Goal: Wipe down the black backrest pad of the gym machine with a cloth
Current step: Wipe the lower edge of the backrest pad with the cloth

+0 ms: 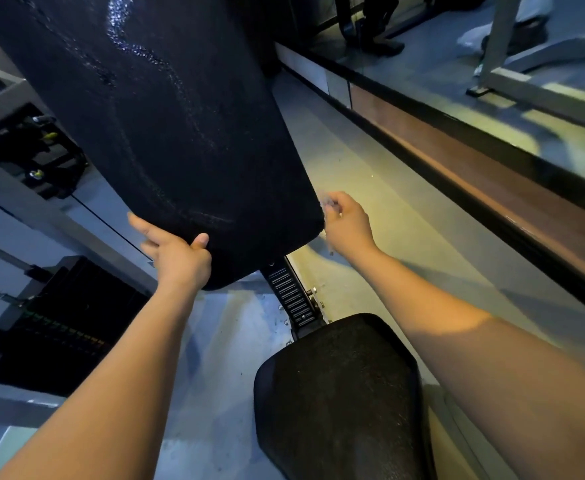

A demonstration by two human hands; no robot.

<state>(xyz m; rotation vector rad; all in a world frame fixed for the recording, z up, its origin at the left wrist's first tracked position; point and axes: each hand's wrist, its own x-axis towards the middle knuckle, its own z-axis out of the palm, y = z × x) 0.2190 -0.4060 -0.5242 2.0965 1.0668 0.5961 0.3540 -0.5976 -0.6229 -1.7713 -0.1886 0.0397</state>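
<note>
The black backrest pad (166, 133) fills the upper left and slants down toward me, with wet streaks shining on its surface. My left hand (176, 258) grips its lower left edge, thumb on the front face and index finger stretched along the rim. My right hand (346, 226) is at the pad's lower right corner with its fingers curled. It pinches a small pale cloth (329, 203), which is blurred and mostly hidden inside the hand.
The black seat pad (339, 393) sits below, joined to the backrest by a ribbed adjustment rail (292, 299). A weight stack (62, 327) and cables stand at the left. A wood-trimmed ledge (474, 178) runs along the right, with a person's legs (377, 26) beyond.
</note>
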